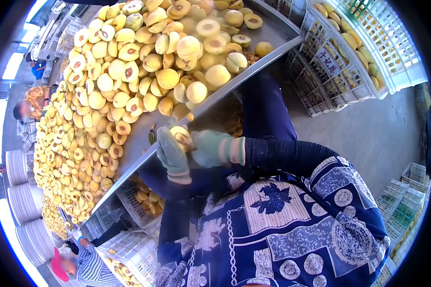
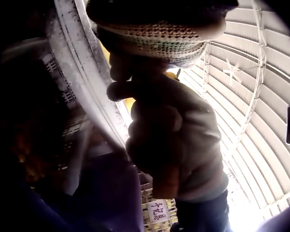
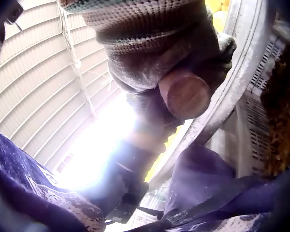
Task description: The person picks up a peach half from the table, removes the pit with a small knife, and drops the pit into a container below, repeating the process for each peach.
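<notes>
My gloved left hand (image 1: 173, 154) holds a cut yellow peach (image 1: 179, 136) just over the metal table's near edge. My right hand (image 1: 214, 149), in a pale green knit glove, is close against the peach from the right. It grips a tool whose round wooden handle (image 3: 187, 96) sticks out of the fist in the right wrist view. The same handle (image 2: 165, 182) shows below the curled fingers in the left wrist view. The tool's working end is hidden at the fruit. A large heap of halved peaches (image 1: 124, 71) covers the table beyond my hands.
The table's raised metal rim (image 1: 246, 76) runs diagonally before me. White crates (image 1: 340, 71) with peaches stand at right; another crate (image 1: 134, 248) is at lower left. Stacked white baskets (image 1: 21, 196) stand at far left. A person in a pink cap (image 1: 60, 265) works nearby.
</notes>
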Available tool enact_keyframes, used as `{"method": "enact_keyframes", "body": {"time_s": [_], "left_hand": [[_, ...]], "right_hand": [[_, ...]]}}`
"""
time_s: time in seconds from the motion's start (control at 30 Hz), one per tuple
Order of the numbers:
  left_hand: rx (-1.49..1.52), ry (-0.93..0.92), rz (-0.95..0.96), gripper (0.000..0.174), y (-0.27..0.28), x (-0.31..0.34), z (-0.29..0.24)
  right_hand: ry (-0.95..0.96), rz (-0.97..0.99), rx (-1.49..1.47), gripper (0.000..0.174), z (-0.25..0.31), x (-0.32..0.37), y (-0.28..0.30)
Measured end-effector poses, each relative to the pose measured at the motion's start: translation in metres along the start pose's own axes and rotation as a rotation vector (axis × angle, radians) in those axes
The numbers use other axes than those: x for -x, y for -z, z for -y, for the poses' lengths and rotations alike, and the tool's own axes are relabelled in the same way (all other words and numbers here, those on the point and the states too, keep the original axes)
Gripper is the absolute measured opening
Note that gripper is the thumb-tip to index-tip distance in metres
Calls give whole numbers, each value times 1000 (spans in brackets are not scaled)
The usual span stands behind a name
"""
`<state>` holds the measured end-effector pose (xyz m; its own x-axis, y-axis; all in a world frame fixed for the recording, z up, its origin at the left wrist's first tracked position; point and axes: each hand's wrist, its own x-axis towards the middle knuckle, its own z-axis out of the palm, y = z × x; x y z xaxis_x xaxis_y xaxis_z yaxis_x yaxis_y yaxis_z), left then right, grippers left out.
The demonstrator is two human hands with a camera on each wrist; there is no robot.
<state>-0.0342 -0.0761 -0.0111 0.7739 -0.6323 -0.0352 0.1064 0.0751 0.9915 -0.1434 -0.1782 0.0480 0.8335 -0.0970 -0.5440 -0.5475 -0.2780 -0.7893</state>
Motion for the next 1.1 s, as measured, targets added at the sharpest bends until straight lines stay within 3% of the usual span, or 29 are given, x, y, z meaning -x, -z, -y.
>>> {"method": "enact_keyframes", "body": {"time_s": [0.07, 0.2, 0.33, 0.4, 0.43, 0.5, 0.6, 0.7, 0.77, 0.8, 0.83, 0.9, 0.97, 1.0, 1.03, 1.07, 1.1], "left_hand": [[-7, -8, 4, 48, -3, 0, -2], [-14, -15, -29, 54, -2, -3, 5], [-56, -20, -2, 51, -4, -4, 4], [-71, 11, 5, 50, -2, -3, 4], [-80, 43, 18, 48, 2, -4, 8], [-93, 76, 34, 47, 1, -4, 8], [-12, 106, -50, 46, -9, 1, 5], [-112, 97, -59, 45, -8, 3, 9], [-365, -114, 3, 44, -3, 2, 14], [-362, -114, 1, 44, -2, 2, 17], [-444, -137, 53, 33, 2, 3, 18], [-526, -160, 103, 23, 9, -1, 17], [-963, -521, 275, 31, 11, -6, 12], [-967, -521, 278, 31, 11, -4, 10], [-554, -135, 185, 35, 8, -4, 9], [-126, 240, 87, 39, 4, -3, 10], [-172, 186, 62, 39, 1, -2, 12]], "right_hand": [[-7, -3, -16, 37, 3, 4, 4], [-51, 44, 3, 33, 14, 15, 19], [-4, 21, -59, 33, -7, -1, 12], [258, -121, 231, 32, -21, -10, 7], [257, -119, 229, 32, -15, -6, 10], [-3, 90, 106, 32, 0, 6, 21], [44, 11, 138, 35, -27, -20, 0], [96, 54, 216, 35, -33, -23, 7], [28, 83, 134, 36, -36, -29, 2], [-41, 116, 58, 37, -38, -32, 1], [-42, 119, 56, 37, -38, -31, 1], [73, 150, 240, 37, -39, -31, 5], [67, 116, 173, 37, -45, -35, 6], [63, 76, 107, 37, -48, -39, 4], [246, 80, 332, 37, -50, -42, 0], [243, 79, 340, 37, -54, -44, 1], [148, 94, 237, 37, -57, -46, -2]]}}
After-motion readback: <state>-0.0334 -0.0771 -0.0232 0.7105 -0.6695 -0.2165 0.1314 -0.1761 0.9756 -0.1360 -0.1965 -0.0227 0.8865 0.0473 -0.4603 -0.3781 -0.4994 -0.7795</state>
